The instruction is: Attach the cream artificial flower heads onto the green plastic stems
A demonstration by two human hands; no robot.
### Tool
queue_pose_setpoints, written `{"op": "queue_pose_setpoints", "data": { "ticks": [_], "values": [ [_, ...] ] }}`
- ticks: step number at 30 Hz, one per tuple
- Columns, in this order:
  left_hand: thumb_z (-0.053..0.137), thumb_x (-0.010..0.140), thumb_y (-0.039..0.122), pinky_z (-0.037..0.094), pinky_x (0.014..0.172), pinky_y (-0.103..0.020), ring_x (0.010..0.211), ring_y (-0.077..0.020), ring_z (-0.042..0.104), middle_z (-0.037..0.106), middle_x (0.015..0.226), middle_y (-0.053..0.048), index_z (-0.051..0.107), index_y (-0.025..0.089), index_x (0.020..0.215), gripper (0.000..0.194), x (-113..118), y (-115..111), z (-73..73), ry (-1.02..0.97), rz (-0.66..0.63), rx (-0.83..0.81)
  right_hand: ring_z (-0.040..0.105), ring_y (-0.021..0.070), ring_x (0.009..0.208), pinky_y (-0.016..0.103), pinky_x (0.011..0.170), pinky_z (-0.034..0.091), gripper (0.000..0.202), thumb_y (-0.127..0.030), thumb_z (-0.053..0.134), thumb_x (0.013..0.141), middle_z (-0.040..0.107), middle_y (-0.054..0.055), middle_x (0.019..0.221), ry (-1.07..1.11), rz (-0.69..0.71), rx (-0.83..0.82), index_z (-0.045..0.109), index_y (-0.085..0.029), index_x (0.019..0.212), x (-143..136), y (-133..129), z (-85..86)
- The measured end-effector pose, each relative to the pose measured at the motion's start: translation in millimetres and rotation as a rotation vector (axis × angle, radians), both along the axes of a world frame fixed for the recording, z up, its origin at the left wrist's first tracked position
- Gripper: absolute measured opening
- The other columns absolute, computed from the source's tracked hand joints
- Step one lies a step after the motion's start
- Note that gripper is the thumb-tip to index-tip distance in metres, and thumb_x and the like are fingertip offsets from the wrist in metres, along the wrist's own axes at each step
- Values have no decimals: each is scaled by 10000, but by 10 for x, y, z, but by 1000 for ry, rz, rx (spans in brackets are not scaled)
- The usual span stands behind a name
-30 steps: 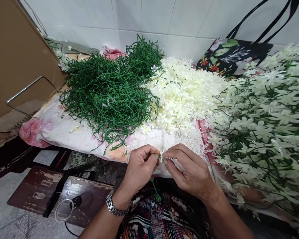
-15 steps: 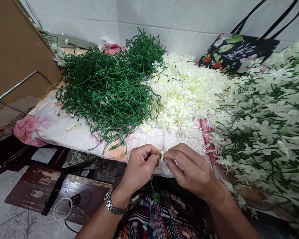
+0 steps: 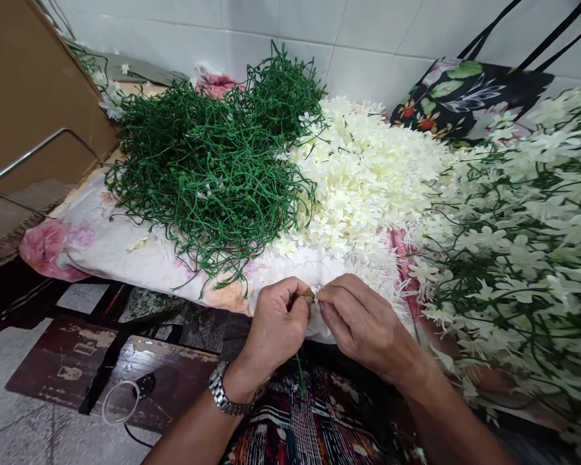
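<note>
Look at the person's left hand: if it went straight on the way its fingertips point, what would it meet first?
The left hand points right, at the right hand. It would first meet the small white flower pinched between them, then the right fingertips; depth is hard to judge.

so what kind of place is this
Likely a home workspace for assembling artificial flowers: a heap of green stems, a pile of loose white blossoms and finished sprays on a floral cloth against a tiled wall.

head view, looking down, close.
</note>
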State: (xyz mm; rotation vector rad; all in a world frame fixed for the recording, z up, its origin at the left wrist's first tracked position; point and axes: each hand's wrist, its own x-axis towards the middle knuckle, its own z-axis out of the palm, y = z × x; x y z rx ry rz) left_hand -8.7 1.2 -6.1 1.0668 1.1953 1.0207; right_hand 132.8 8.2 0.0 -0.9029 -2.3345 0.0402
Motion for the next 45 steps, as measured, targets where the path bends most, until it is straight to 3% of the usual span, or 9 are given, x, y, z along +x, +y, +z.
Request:
{"op": "queue_pose_setpoints", "data": {
  "ticks": [6,11,17,22,25,31,40,42,45],
  "values": [
    [583,710,234,242,356,-154,364,-33,309,414,465,89,526,163,647,110,-18,-35,-21,-291,146,-57,559,169,880,298,776,504,190,-87,488,872,579,97,930,137,-89,-96,546,-114,1051,112,-105,76],
    [653,712,258,305,400,-146,389,-34,391,461,492,87,559,161,727,136,12,-90,-21,-418,325,-28,572,152,778,254,660,519,288,-265,494,895,577,86,901,175,-58,-231,504,-110,1138,126,-369,109],
    [676,719,251,346,440,-151,443,-48,419,477,504,83,561,169,760,146,65,-139,-34,-495,349,-44,532,137,628,249,562,485,174,-73,419,887,548,27,689,224,-67,-250,563,-154,942,7,-470,-19],
    [686,692,235,368,463,-151,465,-58,445,482,507,84,536,181,763,175,80,-129,-13,-507,396,-55,556,149,696,263,609,520,305,-73,429,859,587,58,787,189,2,-338,504,-119,1151,-17,-498,19],
    [688,674,212,366,469,-144,478,-57,448,505,530,75,527,182,763,187,107,-120,31,-462,424,-66,542,152,678,264,590,512,224,-106,452,871,596,65,762,206,45,-262,554,-118,1071,-83,-508,2],
    [728,596,170,407,498,-177,514,-76,497,549,621,41,550,173,717,215,72,-152,91,-508,367,-43,528,145,655,257,571,486,145,-69,451,867,592,72,719,381,-14,-156,573,-109,934,-64,-438,-37],
    [682,718,196,412,606,-221,672,-133,519,566,735,-25,581,157,645,131,-23,-232,11,-361,-49,34,529,147,663,263,569,487,174,-65,430,872,597,69,724,340,67,-125,585,-117,933,-4,-349,146],
    [671,743,213,393,576,-217,610,-118,478,524,645,3,597,160,687,108,-13,-252,-32,-321,-60,-1,531,145,668,265,576,490,197,-63,437,874,609,72,757,312,52,-121,585,-116,993,-7,-355,141],
    [694,707,228,387,564,-212,588,-109,458,509,612,17,599,152,666,129,10,-258,-52,-276,92,-32,544,151,689,264,589,492,241,-101,439,886,609,64,776,318,-30,-157,547,-118,1101,52,-324,97]
  ]
}}
